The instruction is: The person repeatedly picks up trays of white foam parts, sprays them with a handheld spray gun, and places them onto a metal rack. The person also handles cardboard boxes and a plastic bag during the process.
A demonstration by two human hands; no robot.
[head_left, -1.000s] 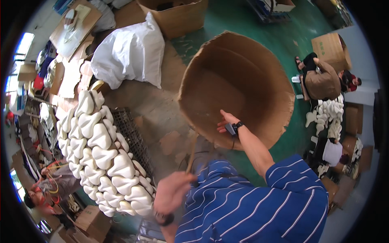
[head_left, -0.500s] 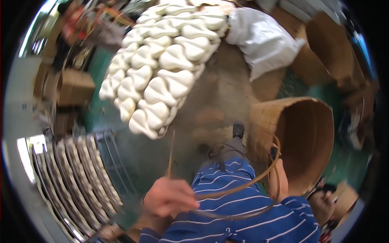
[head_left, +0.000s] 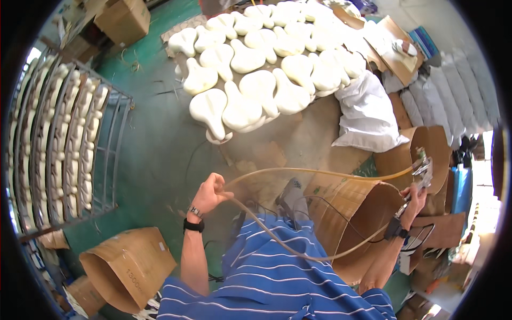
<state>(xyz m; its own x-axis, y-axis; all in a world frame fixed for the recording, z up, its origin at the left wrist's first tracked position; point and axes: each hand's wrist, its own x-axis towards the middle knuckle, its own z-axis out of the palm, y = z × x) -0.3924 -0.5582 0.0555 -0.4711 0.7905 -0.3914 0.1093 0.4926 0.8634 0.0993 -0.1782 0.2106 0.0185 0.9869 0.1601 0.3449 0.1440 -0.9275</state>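
The person's left hand [head_left: 210, 192] is closed, pinching a tan hose [head_left: 298, 169] that loops between the 2 hands. The right hand [head_left: 414, 201] grips a metal tool [head_left: 423, 174], which the hose's upper run meets. Left of the right hand is an open cardboard carton [head_left: 341, 205]; beyond both hands lie white pieces [head_left: 248, 57].
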